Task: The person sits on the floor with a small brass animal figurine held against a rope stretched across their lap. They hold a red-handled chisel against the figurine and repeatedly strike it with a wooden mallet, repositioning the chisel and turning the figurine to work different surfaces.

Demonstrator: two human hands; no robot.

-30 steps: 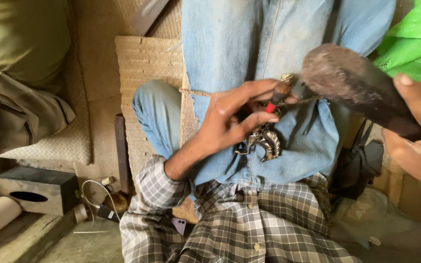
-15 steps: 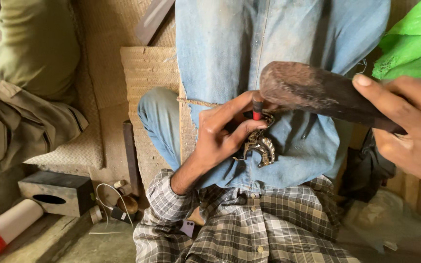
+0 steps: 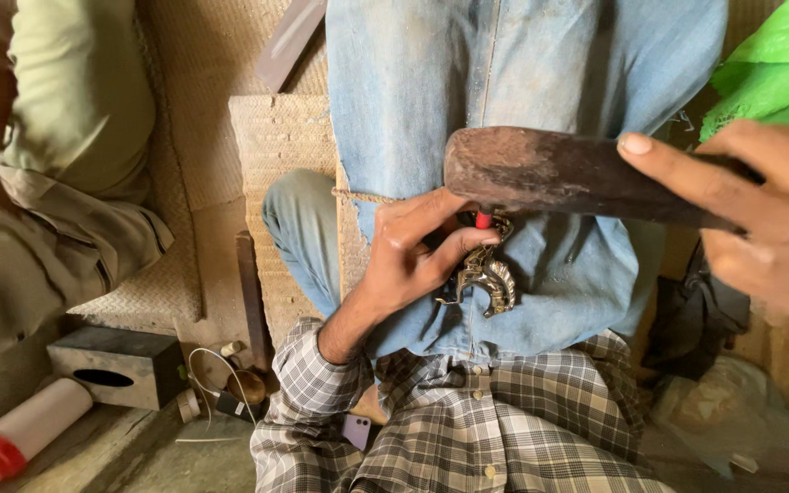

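Head view — what's biggest?

— A dark, rusty-brown wooden mallet [image 3: 550, 173], lying level over the blue-jeaned lap [image 3: 504, 82], head end above the left hand.

— Who holds it?

— The right hand [image 3: 760, 219], fingers [image 3: 678, 169] wrapped shut around its handle.

— And the left hand [image 3: 413, 260]?

— Fingers pinched closed on a thin red-tipped tool [image 3: 483, 220], its tip on a small curved, ridged silvery metal ornament [image 3: 488, 281] resting on the thigh.
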